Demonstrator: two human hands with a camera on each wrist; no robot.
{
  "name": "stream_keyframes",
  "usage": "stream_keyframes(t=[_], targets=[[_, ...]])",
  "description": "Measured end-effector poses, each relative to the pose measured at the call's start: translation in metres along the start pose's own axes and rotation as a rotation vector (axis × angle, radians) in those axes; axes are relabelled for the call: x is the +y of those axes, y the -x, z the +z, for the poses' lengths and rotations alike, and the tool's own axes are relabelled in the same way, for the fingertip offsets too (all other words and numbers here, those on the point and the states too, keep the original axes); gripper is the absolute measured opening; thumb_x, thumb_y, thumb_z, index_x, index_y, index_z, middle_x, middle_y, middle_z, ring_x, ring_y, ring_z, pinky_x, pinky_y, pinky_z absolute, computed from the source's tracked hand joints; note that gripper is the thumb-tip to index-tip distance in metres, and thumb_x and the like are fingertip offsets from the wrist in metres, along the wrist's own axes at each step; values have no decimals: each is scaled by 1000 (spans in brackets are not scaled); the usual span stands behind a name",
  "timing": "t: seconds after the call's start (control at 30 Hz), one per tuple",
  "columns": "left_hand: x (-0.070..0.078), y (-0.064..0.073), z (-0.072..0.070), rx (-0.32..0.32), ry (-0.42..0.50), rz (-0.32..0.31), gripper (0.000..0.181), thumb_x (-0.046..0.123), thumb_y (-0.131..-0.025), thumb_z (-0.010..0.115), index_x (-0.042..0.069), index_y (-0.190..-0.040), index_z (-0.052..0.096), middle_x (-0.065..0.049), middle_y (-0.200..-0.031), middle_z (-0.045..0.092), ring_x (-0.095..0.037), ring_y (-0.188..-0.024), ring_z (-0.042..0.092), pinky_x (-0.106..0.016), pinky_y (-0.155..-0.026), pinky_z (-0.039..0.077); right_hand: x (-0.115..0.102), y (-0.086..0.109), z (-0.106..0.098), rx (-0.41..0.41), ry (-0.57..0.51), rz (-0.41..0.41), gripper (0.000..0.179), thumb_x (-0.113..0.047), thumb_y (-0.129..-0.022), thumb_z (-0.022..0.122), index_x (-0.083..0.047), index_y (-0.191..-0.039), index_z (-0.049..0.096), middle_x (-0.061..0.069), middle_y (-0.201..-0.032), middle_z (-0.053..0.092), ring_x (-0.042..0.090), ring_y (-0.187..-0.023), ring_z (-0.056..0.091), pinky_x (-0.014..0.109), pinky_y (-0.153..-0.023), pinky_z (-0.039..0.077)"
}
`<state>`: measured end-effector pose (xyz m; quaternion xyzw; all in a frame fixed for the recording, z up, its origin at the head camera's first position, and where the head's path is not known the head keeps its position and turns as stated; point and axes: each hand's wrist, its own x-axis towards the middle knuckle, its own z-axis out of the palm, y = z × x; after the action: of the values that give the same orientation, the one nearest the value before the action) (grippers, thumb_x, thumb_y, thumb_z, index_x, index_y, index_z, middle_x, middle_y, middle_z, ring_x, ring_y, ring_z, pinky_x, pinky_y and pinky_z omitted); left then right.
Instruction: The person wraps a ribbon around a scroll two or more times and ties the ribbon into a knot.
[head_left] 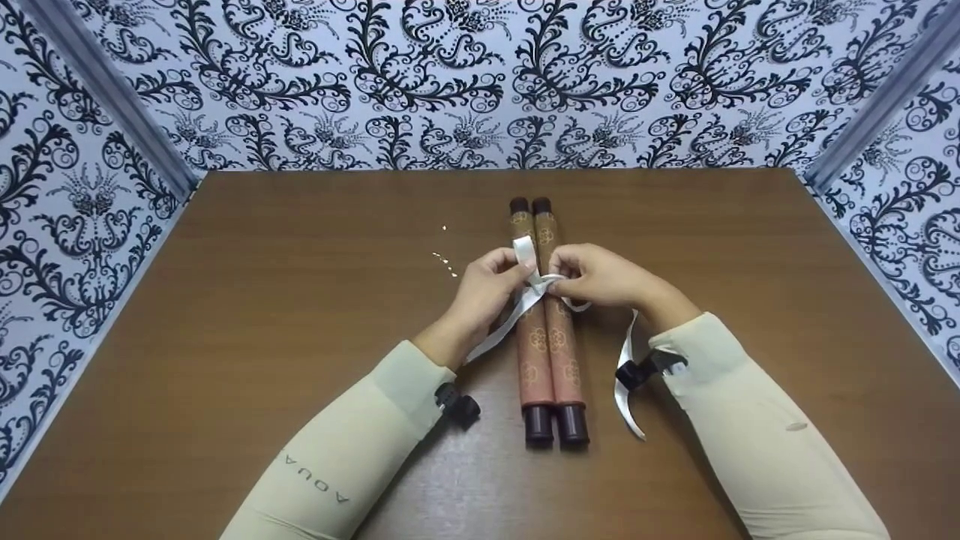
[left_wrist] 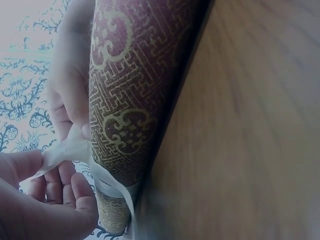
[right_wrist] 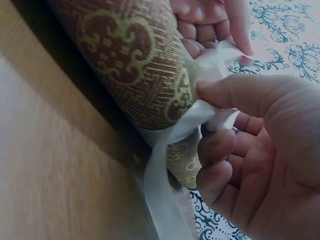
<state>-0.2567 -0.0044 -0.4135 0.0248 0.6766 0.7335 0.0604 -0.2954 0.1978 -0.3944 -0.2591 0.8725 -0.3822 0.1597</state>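
Note:
Two patterned scrolls (head_left: 538, 340) with dark end knobs lie side by side on the table, pointing away from me. A white ribbon (head_left: 525, 305) goes around them near the middle. My left hand (head_left: 484, 289) pinches a standing loop of the ribbon between thumb and fingers, over the left scroll. Close beside it, my right hand (head_left: 600, 276) pinches the ribbon at the crossing over the right scroll. In the right wrist view, thumb and fingers grip the ribbon (right_wrist: 192, 117) against the brocade. One loose tail hangs down left of the scrolls.
A ribbon end (head_left: 626, 390) lies on the wooden table (head_left: 300, 300) near the right wrist. Several small pale flecks (head_left: 445, 261) are left of the scrolls. Patterned walls (head_left: 450, 90) border the table at the back and sides.

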Motion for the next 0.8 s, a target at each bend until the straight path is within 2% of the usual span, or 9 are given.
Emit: stream_keyframes(t=[0.2,0.33,0.63,0.73,0.8], targets=[[0,0,1,-1,-12,23,12,10,-95,70,0,-102,71,6,-83,62,-9,-79,55,-27,-75,45,1,-4,5,71,-21,19,8,-9,-95,68,-5,-95,61,-3,-71,56,7,-57,50,22,-52,42],[-1,0,1,-10,-34,23,13,11,-95,70,1,-102,72,6,-84,63,-8,-81,56,-25,-75,45,-1,-5,9,115,-39,30,6,-5,-93,64,-4,-99,63,-3,-70,55,6,-54,47,21,-50,39],[1,3,2,-40,-44,26,15,13,-96,70,0,-104,71,6,-85,62,-8,-82,56,-21,-74,46,-4,-8,17,250,157,33,15,-6,-87,64,-10,-99,70,-4,-67,55,12,-59,49,25,-53,38],[1,3,2,-42,-47,29,14,12,-96,70,0,-104,71,7,-84,61,-8,-81,55,-21,-74,45,-3,-10,17,255,140,22,17,-4,-87,64,-8,-101,72,-4,-68,57,11,-61,51,25,-55,40],[0,3,2,-41,-45,30,14,11,-97,69,-1,-104,71,7,-83,61,-8,-81,55,-21,-74,45,-2,-9,17,232,79,22,18,-2,-88,64,-6,-103,73,-3,-70,60,10,-61,53,23,-56,43]])
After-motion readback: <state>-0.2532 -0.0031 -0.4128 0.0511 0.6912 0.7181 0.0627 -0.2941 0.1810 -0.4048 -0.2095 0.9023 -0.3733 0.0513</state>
